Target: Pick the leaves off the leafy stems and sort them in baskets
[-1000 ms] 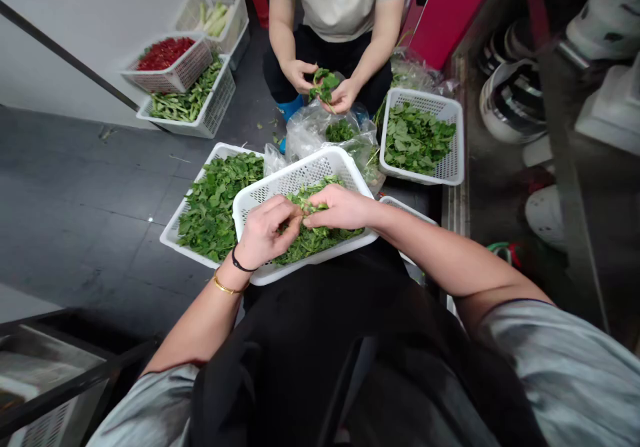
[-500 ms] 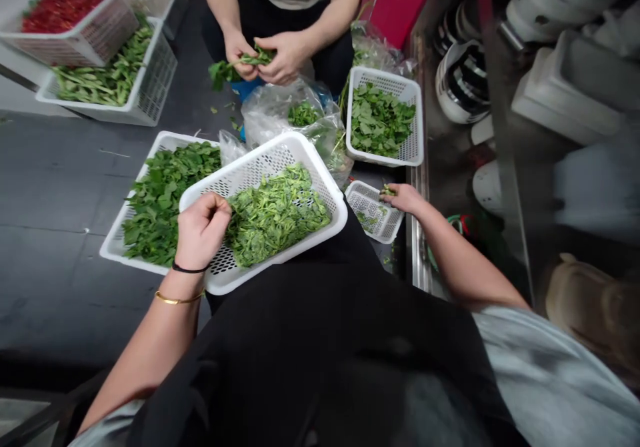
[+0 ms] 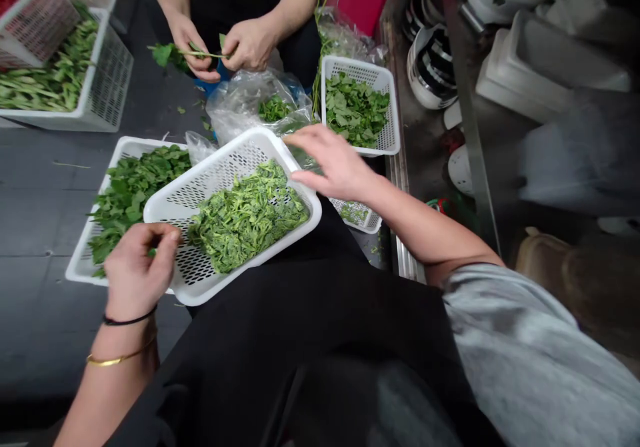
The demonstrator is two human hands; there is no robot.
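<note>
A white perforated basket [image 3: 173,295] rests tilted on my lap with a heap of small green florets, like broccolini tips [image 3: 250,217], in it. My left hand [image 3: 143,267] is at the basket's left end, thumb and fingers pinched together. A speck of green shows by its fingers, but I cannot tell whether it is held. My right hand [image 3: 335,167] reaches over the basket's right rim, fingers stretched out and apart, holding nothing visible. Below its wrist lies a small white basket [image 3: 373,223] with a few green scraps, partly hidden by my forearm.
Left of my lap stands a basket of leafy greens [image 3: 120,200]. Another leaf basket [image 3: 357,110] stands at the right, beside a clear plastic bag [image 3: 235,110]. Opposite, a co-worker's hands [image 3: 250,43] hold a leafy stem. Stacked vegetable baskets [image 3: 107,77] stand far left; a metal shelf edge [image 3: 473,147] runs right.
My right hand has moved from the small basket up to the lap basket's right rim, its fingers now spread. My left hand has drawn back to the basket's left end. The view has shifted right.
</note>
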